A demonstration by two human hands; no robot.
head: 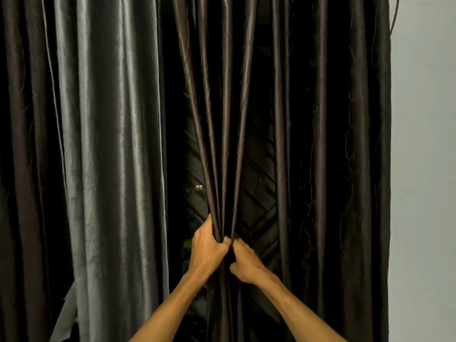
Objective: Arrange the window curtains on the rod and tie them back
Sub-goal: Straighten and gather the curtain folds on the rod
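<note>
Nearest me: left hand (pixel 209 245) and right hand (pixel 246 264) come in from the bottom edge and meet low centre, touching each other.

Left hand: fingers curled round the gathered middle curtain panel (pixel 222 144), thumb lying up its left side. Firm grip.

Right hand: just below and to the right of the left one, fingers curled into the same bundle from the right. Slightly blurred, but I read it as a grip too.

The panel is bunched into a narrow rope at the hands. Above them it fans out into long folds up to the top edge. Below, it hangs straight down between the two wrists. So the bundle runs upright through both fists.

To either side:
- left curtain (pixel 98 156): grey sheen, loose in broad folds, well apart from the hands.
- right curtain (pixel 333 156): darker, with a thin wavy thread pattern, hanging loose. It is near the right hand but apart from it.

Behind: the gaps on both sides of the held panel show a window grille (pixel 259 206) with diagonal slats, dark beyond it. A small light spot (pixel 198 186) sits just left of the bundle, above the left hand.

Far right: a plain pale wall (pixel 424 169), with the right curtain's edge against it.
</note>
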